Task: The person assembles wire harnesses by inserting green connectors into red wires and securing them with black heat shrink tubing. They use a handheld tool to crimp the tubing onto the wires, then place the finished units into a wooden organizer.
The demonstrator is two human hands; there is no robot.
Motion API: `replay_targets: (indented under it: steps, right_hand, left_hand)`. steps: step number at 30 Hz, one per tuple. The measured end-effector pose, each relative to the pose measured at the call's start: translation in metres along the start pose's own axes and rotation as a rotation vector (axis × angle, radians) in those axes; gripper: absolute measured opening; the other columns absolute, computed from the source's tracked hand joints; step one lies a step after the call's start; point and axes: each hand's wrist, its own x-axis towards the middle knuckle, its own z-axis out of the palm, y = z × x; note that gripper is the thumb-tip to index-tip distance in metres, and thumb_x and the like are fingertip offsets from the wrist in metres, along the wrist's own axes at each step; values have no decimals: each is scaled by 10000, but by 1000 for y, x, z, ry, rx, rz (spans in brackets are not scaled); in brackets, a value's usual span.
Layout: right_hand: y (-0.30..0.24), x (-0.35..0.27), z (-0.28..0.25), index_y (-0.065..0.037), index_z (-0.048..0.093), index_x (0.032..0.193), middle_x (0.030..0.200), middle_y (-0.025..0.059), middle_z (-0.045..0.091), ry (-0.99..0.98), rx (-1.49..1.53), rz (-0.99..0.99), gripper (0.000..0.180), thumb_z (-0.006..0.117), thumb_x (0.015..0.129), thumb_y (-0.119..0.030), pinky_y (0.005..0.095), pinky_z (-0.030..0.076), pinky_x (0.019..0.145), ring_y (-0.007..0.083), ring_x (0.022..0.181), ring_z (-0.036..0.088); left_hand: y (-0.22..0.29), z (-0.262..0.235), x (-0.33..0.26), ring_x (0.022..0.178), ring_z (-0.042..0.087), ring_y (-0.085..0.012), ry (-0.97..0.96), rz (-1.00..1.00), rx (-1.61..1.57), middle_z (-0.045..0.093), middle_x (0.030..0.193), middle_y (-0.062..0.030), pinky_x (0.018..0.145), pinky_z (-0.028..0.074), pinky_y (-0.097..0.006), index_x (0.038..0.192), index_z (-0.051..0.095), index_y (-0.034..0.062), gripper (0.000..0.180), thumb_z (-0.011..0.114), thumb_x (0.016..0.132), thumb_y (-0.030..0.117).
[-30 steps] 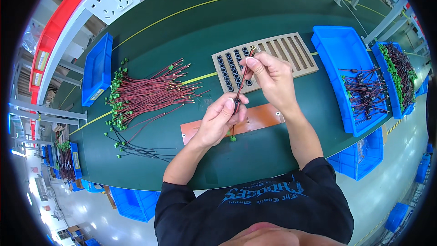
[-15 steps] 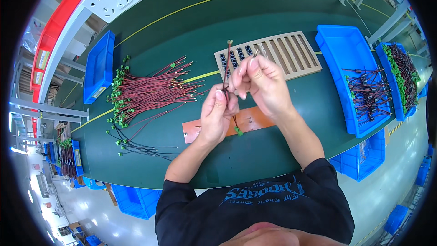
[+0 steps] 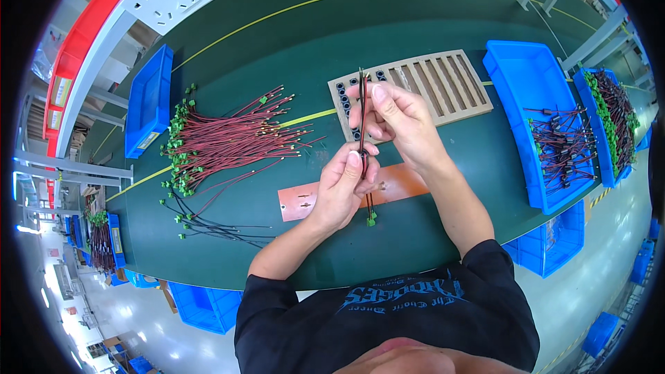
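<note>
Over the middle of the table, my left hand (image 3: 350, 183) is closed on a red-and-black wire lead (image 3: 363, 114), gripping it at a small black ring (image 3: 364, 155). The lead's green connector (image 3: 372, 219) hangs below that hand, and its upper part stands nearly upright. My right hand (image 3: 405, 125) is closed with thumb and fingers on the upper wires; its exact fingertip contact is partly hidden. Behind the hands lies a slotted wooden tray (image 3: 443, 86) with black rings (image 3: 341, 100) in its left slots. An orange plate with cut-outs (image 3: 402, 183) lies beneath the hands.
Many red leads with green connectors (image 3: 228, 125) lie spread at left, several black leads (image 3: 215, 227) nearer. A blue bin (image 3: 150, 100) stands far left. At right are a blue bin (image 3: 509, 76) with assembled leads and another packed bin (image 3: 609, 125). Metal shelf posts flank the table.
My right hand has come down and nearer to the lead, and its fingers now meet the wires. The wires, spread apart before, now run together upright. My left hand has shifted slightly right.
</note>
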Motion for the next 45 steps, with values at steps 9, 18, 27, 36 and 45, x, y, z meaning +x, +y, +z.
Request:
replay_targets:
  steps: [9, 18, 27, 36, 45]
  right_hand:
    - [-4, -2, -8, -4, 692, 1017, 828, 70, 715, 47, -103, 8, 175, 666, 1033, -177, 207, 423, 520, 43, 565, 507]
    - [-3, -1, -12, -21, 703, 944, 840, 46, 736, 61, -178, -57, 246, 622, 1059, -223, 208, 427, 515, 53, 694, 620]
    - [2, 1, -13, -37, 674, 942, 851, 48, 709, 166, -231, -114, 298, 545, 1096, -256, 233, 468, 554, 97, 722, 643]
    - [7, -4, -1, -21, 579, 918, 686, 0, 487, 44, 28, -136, 299, 537, 1104, -252, 258, 419, 575, 105, 615, 483]
    - [35, 10, -10, -32, 580, 909, 714, -8, 481, 109, 596, 96, 313, 553, 1096, -281, 264, 406, 604, 107, 638, 475]
  left_hand:
    - [0, 8, -4, 647, 358, -92, -28, -42, 0, 576, 843, -41, 642, 339, -275, 1268, 524, 56, 374, 423, 1128, 388]
    - [4, 13, -4, 669, 360, -86, -48, -75, 169, 614, 865, -62, 638, 329, -255, 1292, 532, 32, 413, 452, 1118, 398]
    - [1, 2, 4, 682, 363, -98, 36, 108, 118, 580, 855, -58, 670, 340, -255, 1224, 505, 42, 401, 413, 1123, 418]
    - [6, -2, 5, 664, 334, -95, 4, -38, 44, 401, 744, 11, 630, 290, -260, 1133, 528, 47, 403, 354, 1140, 410]
    - [-12, -11, 7, 690, 345, -62, 122, 230, 454, 457, 783, 15, 620, 286, -235, 1161, 555, 30, 385, 378, 1144, 371]
